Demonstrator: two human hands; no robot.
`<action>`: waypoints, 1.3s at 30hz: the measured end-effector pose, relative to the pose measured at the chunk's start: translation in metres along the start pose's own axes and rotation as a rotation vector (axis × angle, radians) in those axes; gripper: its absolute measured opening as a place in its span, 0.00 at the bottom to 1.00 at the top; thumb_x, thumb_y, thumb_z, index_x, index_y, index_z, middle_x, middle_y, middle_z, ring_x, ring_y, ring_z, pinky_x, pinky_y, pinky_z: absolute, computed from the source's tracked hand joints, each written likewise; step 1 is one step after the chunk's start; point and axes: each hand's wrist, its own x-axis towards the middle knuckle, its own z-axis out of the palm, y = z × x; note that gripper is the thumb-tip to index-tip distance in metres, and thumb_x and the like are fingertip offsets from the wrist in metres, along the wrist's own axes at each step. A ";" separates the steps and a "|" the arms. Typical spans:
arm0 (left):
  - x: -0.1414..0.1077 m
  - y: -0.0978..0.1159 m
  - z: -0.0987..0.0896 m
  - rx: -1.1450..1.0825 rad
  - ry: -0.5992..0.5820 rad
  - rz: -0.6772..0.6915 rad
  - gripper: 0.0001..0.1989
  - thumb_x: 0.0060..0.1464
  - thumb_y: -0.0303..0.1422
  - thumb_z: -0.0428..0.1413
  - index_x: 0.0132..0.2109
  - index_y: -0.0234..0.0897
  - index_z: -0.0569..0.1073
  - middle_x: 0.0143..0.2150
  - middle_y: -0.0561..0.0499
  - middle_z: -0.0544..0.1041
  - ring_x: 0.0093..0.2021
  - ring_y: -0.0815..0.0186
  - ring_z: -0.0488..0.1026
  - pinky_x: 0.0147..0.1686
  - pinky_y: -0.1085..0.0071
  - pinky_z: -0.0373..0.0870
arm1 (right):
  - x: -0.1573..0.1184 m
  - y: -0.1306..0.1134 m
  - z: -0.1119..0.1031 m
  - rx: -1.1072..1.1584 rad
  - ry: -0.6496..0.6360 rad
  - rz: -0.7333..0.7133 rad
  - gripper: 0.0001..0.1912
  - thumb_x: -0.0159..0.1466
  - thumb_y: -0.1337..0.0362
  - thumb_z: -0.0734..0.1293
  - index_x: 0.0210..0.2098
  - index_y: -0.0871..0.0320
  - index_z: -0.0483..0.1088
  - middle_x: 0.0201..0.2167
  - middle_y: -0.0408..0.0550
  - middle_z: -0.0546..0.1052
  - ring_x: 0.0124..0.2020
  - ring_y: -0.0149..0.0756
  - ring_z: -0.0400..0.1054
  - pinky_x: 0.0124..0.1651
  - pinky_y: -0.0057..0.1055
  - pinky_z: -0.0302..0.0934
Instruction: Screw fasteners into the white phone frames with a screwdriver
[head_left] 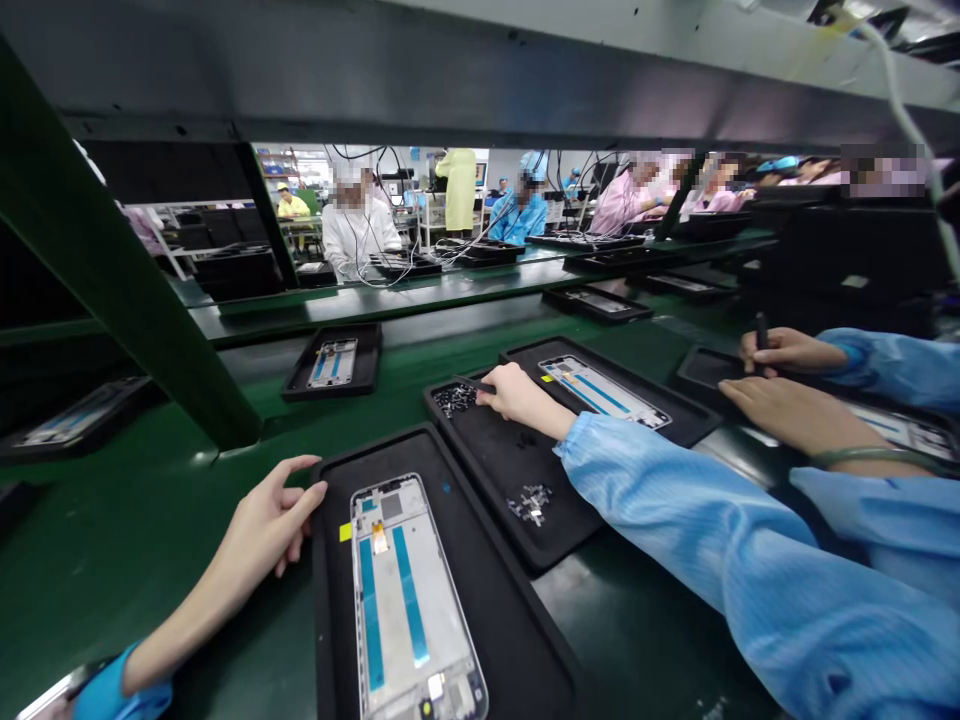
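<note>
left hand (262, 520) by frame (409, 600), right hand (517, 392) over tray (517, 480)

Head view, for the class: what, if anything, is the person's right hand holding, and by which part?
The right hand pinches a slim dark tool between its fingertips, near the tool's rear end; the left hand holds nothing.

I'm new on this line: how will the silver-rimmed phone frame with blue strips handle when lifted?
Probably light and stiff, since the silver-rimmed phone frame looks like a thin shell. Its smooth rim may feel slippery. Lying flat in the black tray, it seems unlikely to roll.
</note>
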 end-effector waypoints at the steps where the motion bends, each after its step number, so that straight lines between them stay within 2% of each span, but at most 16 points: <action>1: 0.000 0.000 0.000 -0.004 -0.001 0.001 0.30 0.46 0.50 0.52 0.53 0.36 0.62 0.13 0.62 0.61 0.10 0.71 0.58 0.07 0.80 0.54 | 0.000 0.001 0.001 -0.011 0.001 -0.008 0.11 0.60 0.64 0.63 0.28 0.64 0.73 0.15 0.45 0.70 0.16 0.28 0.66 0.24 0.22 0.56; 11: -0.001 0.001 -0.002 0.001 -0.002 -0.004 0.30 0.46 0.50 0.52 0.52 0.37 0.62 0.14 0.61 0.61 0.11 0.71 0.58 0.07 0.80 0.55 | -0.001 -0.007 -0.005 -0.119 0.020 -0.028 0.09 0.57 0.67 0.63 0.31 0.63 0.74 0.28 0.54 0.75 0.33 0.39 0.71 0.33 0.26 0.58; 14: -0.001 0.001 -0.001 0.000 0.002 -0.002 0.30 0.46 0.50 0.52 0.52 0.37 0.62 0.14 0.62 0.61 0.11 0.71 0.59 0.07 0.80 0.56 | -0.004 -0.011 -0.013 -0.105 0.012 -0.015 0.09 0.55 0.67 0.63 0.32 0.63 0.74 0.25 0.52 0.75 0.29 0.37 0.71 0.32 0.26 0.59; 17: 0.000 0.001 -0.001 0.004 0.007 -0.001 0.30 0.45 0.50 0.53 0.51 0.37 0.62 0.14 0.61 0.61 0.11 0.71 0.59 0.07 0.80 0.56 | -0.005 -0.012 -0.020 -0.066 -0.009 -0.012 0.07 0.54 0.67 0.64 0.28 0.64 0.73 0.18 0.48 0.72 0.22 0.33 0.69 0.28 0.23 0.58; 22: 0.000 0.001 -0.002 0.016 0.000 0.005 0.30 0.46 0.50 0.52 0.52 0.37 0.62 0.14 0.62 0.61 0.11 0.71 0.59 0.07 0.80 0.56 | 0.000 -0.002 -0.018 0.005 -0.052 -0.014 0.07 0.55 0.68 0.64 0.25 0.64 0.73 0.11 0.43 0.68 0.17 0.29 0.67 0.25 0.21 0.58; 27: 0.000 0.001 -0.001 0.008 -0.005 -0.003 0.30 0.46 0.49 0.53 0.52 0.36 0.62 0.14 0.61 0.62 0.11 0.71 0.59 0.07 0.79 0.56 | 0.004 0.004 -0.011 0.035 -0.061 -0.030 0.07 0.56 0.67 0.65 0.27 0.63 0.74 0.11 0.42 0.68 0.18 0.30 0.68 0.29 0.21 0.60; 33: -0.001 0.007 -0.001 0.005 0.002 -0.005 0.31 0.44 0.51 0.52 0.51 0.36 0.62 0.13 0.62 0.62 0.10 0.71 0.58 0.06 0.79 0.55 | 0.002 -0.002 -0.010 0.020 -0.047 -0.055 0.07 0.57 0.68 0.64 0.27 0.63 0.74 0.10 0.42 0.67 0.17 0.30 0.68 0.29 0.22 0.60; 39: -0.005 0.011 -0.001 -0.010 0.003 -0.007 0.30 0.45 0.49 0.52 0.51 0.36 0.62 0.13 0.62 0.62 0.09 0.72 0.57 0.06 0.81 0.52 | 0.001 -0.003 -0.014 0.024 -0.061 -0.056 0.06 0.53 0.70 0.63 0.23 0.63 0.72 0.10 0.41 0.66 0.15 0.28 0.65 0.26 0.21 0.58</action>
